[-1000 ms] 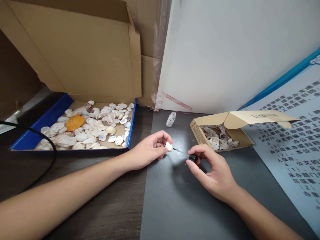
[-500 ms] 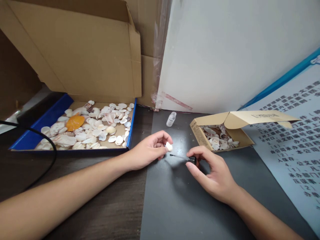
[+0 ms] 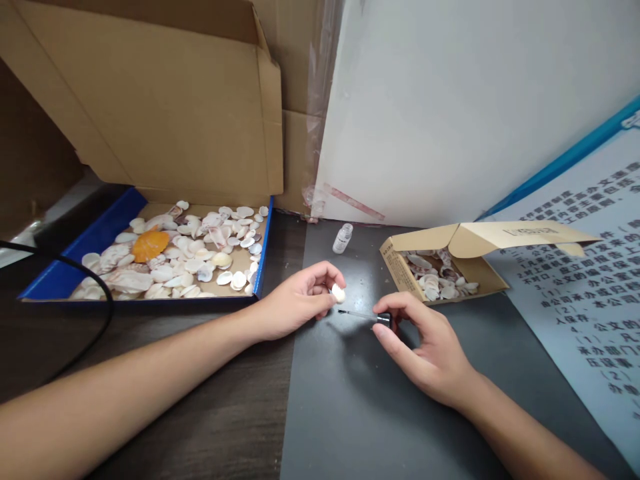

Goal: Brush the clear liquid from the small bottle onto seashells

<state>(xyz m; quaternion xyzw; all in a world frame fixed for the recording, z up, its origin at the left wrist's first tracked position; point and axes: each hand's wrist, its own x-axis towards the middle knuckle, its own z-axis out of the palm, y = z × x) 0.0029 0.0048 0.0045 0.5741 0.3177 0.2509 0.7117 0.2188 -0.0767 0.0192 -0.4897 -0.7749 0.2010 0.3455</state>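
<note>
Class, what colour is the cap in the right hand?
The cap is black, seen best in the head view.
</note>
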